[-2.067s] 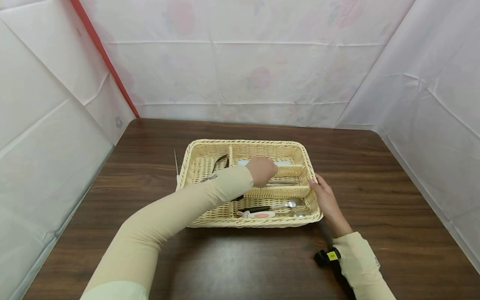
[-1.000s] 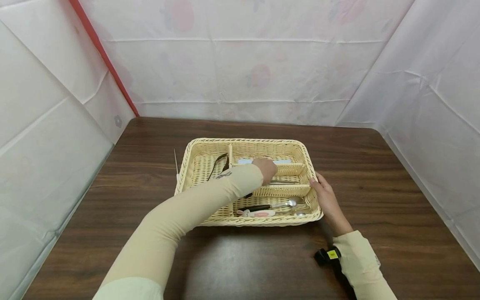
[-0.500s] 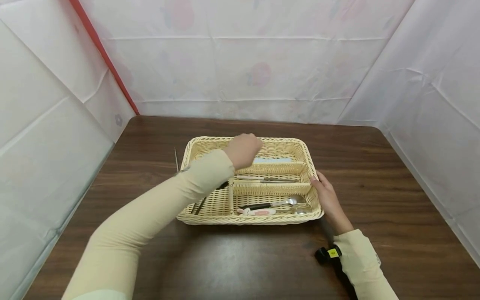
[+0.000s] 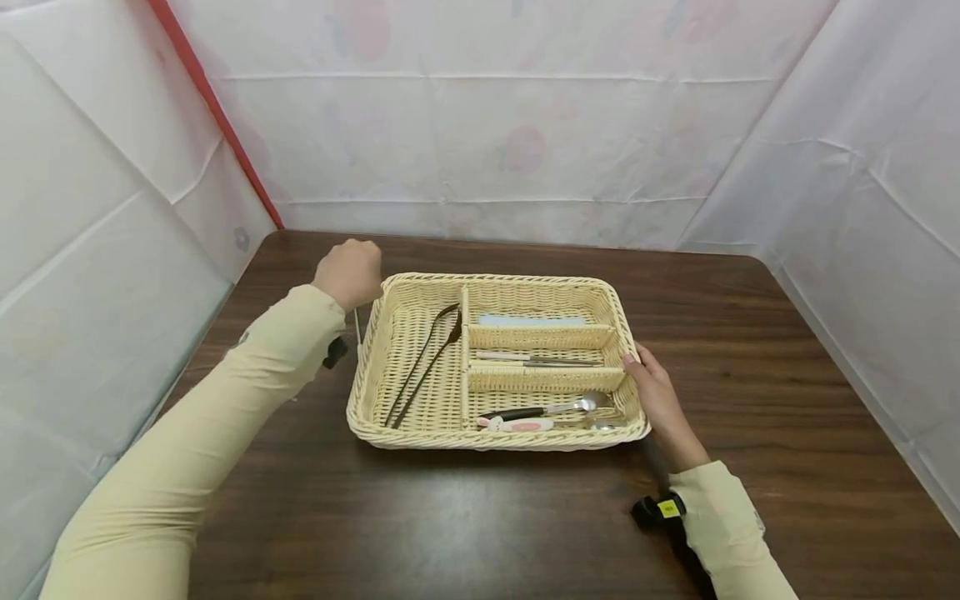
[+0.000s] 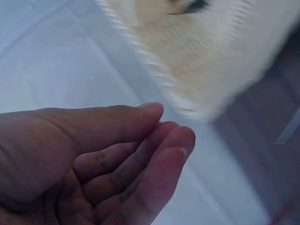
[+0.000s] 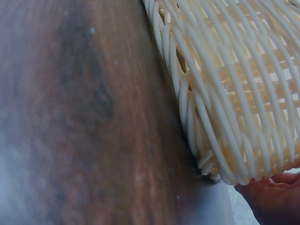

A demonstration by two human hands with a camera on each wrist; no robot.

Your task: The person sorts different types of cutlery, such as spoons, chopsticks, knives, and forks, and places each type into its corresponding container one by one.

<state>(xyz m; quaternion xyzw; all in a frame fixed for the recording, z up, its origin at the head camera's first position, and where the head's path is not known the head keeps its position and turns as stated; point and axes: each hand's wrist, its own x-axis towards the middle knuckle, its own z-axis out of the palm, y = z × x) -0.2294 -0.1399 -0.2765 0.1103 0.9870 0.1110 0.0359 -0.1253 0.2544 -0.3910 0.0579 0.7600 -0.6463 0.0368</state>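
Note:
My left hand [image 4: 351, 273] hovers beyond the left rim of a pale wicker cutlery basket [image 4: 450, 442]. In the left wrist view its fingers are loosely bent, thumb close to the fingertips, with nothing between them. A thin chopstick [image 4: 357, 327] lies on the table just below this hand, against the basket's left side. My right hand [image 4: 657, 396] grips the basket's right edge, thumb over the rim; in the right wrist view most of the hand is hidden. The middle compartment holds two chopsticks [image 4: 502, 362] with pale handles and metal ends.
Long dark tongs [image 4: 424, 379] lie in the large left compartment. A light blue strip-like object [image 4: 532, 321] lies in the back one. The front one holds a black-handled spoon [image 4: 517, 412] and a bunny-handled utensil [image 4: 525, 425]. White sheeting surrounds the brown table [image 4: 465, 517].
My left hand has lifted out of the basket's middle compartment and swung left past the left rim. The chopsticks and tongs it covered now show. My right hand keeps its grip.

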